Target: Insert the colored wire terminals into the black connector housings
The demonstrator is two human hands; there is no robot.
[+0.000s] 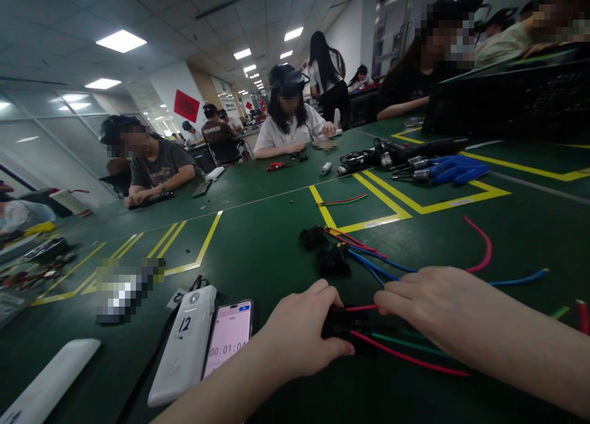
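Note:
My left hand (302, 329) is closed around a small black connector block (338, 324) on the green table, thumb under it. My right hand (426, 304) lies over the red wire (410, 357) and green wire (405, 341) that run out of that block, fingers pressed together at the block's top edge, where a short red wire end shows. Just beyond my hands lie two more black connector blocks (332, 259) with red and blue wires (378, 265) trailing to the right.
A phone showing a timer (229, 337) and a white power bank marked 12 (184, 344) lie left of my left hand. Blue gloves (454, 169) and metal tools (391, 157) sit far right. Loose wires (482, 246) lie right. Other people sit along the table's far side.

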